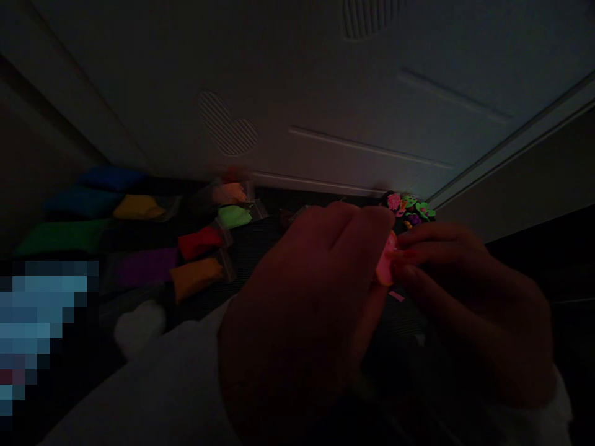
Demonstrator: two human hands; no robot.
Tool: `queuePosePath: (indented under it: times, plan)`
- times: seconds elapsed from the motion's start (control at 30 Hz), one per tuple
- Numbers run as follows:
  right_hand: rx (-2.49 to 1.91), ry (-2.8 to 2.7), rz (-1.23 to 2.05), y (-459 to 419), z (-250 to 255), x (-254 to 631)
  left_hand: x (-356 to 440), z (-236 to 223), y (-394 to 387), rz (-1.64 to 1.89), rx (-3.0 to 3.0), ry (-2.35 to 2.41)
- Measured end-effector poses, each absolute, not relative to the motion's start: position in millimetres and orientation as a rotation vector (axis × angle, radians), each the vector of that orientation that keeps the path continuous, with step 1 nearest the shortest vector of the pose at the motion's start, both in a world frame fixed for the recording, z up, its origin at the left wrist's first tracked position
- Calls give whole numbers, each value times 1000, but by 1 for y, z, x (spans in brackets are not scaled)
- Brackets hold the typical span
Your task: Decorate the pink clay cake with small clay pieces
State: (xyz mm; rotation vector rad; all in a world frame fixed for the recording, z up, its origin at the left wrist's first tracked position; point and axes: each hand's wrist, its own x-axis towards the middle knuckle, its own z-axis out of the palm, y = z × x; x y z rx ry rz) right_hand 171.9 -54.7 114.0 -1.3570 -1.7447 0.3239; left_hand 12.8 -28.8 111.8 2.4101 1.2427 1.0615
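Head view, dim: the left hand (297,310) has its grip closed on a small pink, orange-rimmed, soft-looking piece (387,267), at four o'clock from centre. The right hand's (493,297) fingertips touch its face; whether that grip pinches anything, I cannot tell. Light edge support and gentle pressure should spare its shape. Clear plastic bags of coloured material (198,277) lie towards nine o'clock. No readable writing.

Plain pale long sleeves (153,384)
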Motion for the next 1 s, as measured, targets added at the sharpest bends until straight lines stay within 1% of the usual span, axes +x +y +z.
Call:
queuePosePath:
  times: [0.5, 0.67, 0.8, 1.0]
  plan:
    - [-1372, -1789, 199, -60, 111, 170, 12, 112, -26, 1056, 2361, 1235]
    - [-1366, -1754, 202, -64, 111, 171, 11, 111, -26, 1115, 2332, 1190]
    - [-1346, -1780, 136, -66, 112, 170, 11, 110, -25, 1159, 2352, 1181]
    - [-1335, -1803, 128, -65, 112, 169, 12, 112, -25, 1102, 2347, 1189]
